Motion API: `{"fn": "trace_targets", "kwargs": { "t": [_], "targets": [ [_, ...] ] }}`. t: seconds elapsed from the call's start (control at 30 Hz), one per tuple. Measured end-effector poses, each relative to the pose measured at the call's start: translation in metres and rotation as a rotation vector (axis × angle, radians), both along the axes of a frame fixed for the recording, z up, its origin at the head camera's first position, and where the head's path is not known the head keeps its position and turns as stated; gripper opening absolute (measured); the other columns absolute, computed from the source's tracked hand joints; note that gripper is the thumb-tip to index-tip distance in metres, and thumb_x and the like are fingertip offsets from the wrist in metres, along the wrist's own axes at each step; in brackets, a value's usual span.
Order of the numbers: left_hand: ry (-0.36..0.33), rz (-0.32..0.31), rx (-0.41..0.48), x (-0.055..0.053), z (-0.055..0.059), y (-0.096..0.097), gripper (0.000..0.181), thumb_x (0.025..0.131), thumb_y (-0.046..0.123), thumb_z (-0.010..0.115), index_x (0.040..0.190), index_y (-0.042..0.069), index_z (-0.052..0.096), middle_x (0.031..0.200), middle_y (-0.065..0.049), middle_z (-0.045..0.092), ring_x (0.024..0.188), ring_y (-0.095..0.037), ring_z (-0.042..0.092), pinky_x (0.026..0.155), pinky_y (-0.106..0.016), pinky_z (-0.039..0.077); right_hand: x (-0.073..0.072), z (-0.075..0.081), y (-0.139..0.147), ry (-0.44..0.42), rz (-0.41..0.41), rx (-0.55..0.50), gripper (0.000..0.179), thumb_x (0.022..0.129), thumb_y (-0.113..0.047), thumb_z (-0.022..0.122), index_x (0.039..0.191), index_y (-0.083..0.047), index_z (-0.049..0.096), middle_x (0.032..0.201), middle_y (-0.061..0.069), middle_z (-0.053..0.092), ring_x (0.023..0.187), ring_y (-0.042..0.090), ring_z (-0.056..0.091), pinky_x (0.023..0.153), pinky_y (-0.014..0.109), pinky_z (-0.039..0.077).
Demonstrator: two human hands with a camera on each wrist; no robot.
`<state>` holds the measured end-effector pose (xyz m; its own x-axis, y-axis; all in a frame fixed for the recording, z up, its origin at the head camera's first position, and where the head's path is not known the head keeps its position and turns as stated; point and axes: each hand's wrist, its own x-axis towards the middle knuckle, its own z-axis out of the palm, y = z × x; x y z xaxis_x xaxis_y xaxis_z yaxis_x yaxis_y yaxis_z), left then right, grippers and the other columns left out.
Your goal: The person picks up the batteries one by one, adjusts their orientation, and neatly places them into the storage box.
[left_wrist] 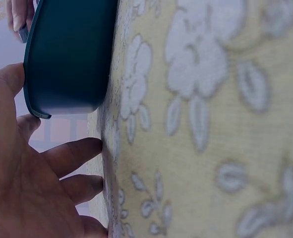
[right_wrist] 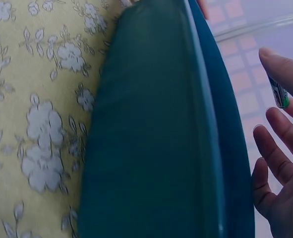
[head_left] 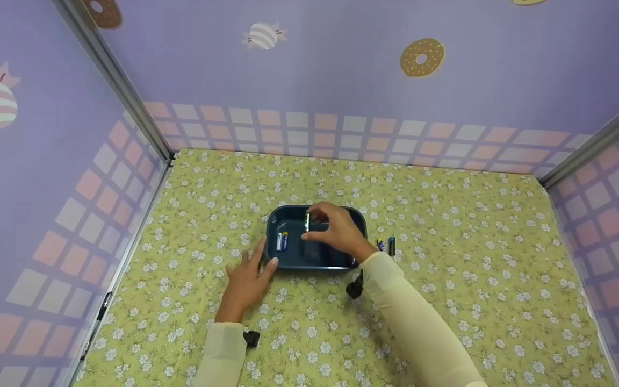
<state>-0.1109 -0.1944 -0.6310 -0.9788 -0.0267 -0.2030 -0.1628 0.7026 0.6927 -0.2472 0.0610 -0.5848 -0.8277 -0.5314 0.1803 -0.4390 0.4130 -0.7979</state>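
Observation:
A dark teal tray [head_left: 315, 267] stands on the flowered cloth, its side wall large in the right wrist view. Over it my right hand [head_left: 337, 228] pinches a battery [head_left: 307, 221] between thumb and finger; the right wrist view shows this battery [right_wrist: 279, 94] with a green end. Inside the tray, at its left, two batteries [head_left: 282, 241] lie side by side. My left hand [head_left: 247, 285] rests at the tray's near left corner, fingers spread. In the left wrist view its thumb touches the tray rim [left_wrist: 27, 84] and other fingertips reach the cloth.
Right of the tray, partly beside my right wrist, lie a blue-and-yellow battery [head_left: 380, 244] and a dark battery with a blue end [head_left: 391, 245]. Purple printed walls [head_left: 342, 70] enclose the flowered cloth [head_left: 476, 258] at the back and both sides.

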Motion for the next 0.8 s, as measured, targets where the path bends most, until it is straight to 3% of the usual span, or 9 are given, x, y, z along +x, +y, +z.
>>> {"fn": "trace_targets", "kwargs": {
  "t": [0.2, 0.43, 0.8],
  "targets": [
    [-0.018, -0.001, -0.010, 0.000, 0.001, 0.000, 0.079, 0.094, 0.083, 0.033, 0.161, 0.052, 0.004, 0.168, -0.015, 0.026, 0.155, -0.047, 0.015, 0.114, -0.080, -0.006, 0.001, -0.006, -0.015, -0.016, -0.020, 0.052, 0.058, 0.078, -0.036, 0.091, 0.124, -0.011, 0.066, 0.111, 0.002, 0.069, 0.102, 0.021, 0.066, 0.091, 0.041, 0.057],
    [-0.001, -0.015, -0.020, -0.001, -0.001, -0.001, 0.080, 0.094, 0.083, 0.030, 0.162, 0.050, 0.004, 0.167, -0.017, 0.026, 0.153, -0.049, 0.019, 0.115, -0.079, -0.008, 0.002, -0.012, -0.032, -0.029, 0.002, 0.075, 0.057, 0.079, -0.029, 0.091, 0.125, -0.006, 0.065, 0.111, 0.006, 0.068, 0.100, 0.024, 0.066, 0.088, 0.040, 0.056],
    [0.017, -0.029, -0.014, -0.001, -0.001, -0.002, 0.081, 0.096, 0.081, 0.031, 0.164, 0.046, 0.005, 0.166, -0.017, 0.028, 0.154, -0.048, 0.017, 0.115, -0.079, -0.008, 0.003, -0.024, -0.045, -0.067, -0.018, 0.135, 0.058, 0.079, -0.031, 0.091, 0.124, -0.008, 0.065, 0.112, 0.004, 0.068, 0.099, 0.018, 0.065, 0.088, 0.038, 0.056]
  ]
}}
